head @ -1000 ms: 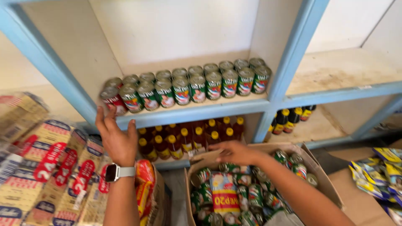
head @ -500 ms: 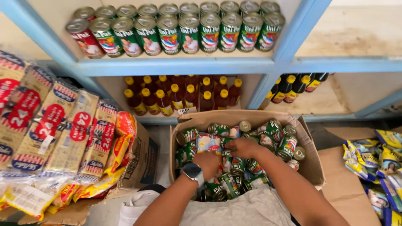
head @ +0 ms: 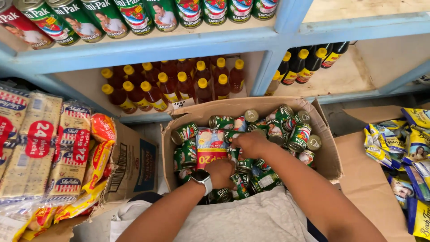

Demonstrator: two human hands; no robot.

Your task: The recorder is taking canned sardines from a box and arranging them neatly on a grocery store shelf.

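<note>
Green-labelled tins point(head: 286, 130) lie heaped in a brown cardboard box point(head: 329, 154) below the blue shelf point(head: 179, 45). Both hands in the box: left hand point(head: 221, 172), watch on wrist, fingers curled around a tin; right hand point(head: 251, 143) closed over tins near the centre.

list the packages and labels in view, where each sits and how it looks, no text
Cans: in open cardboard box, green-labelled cylinders.
Cracker packs: left stack, beige and red.
Bottles: lower shelf, amber, yellow caps.
Pouches: right, blue and yellow.
</note>
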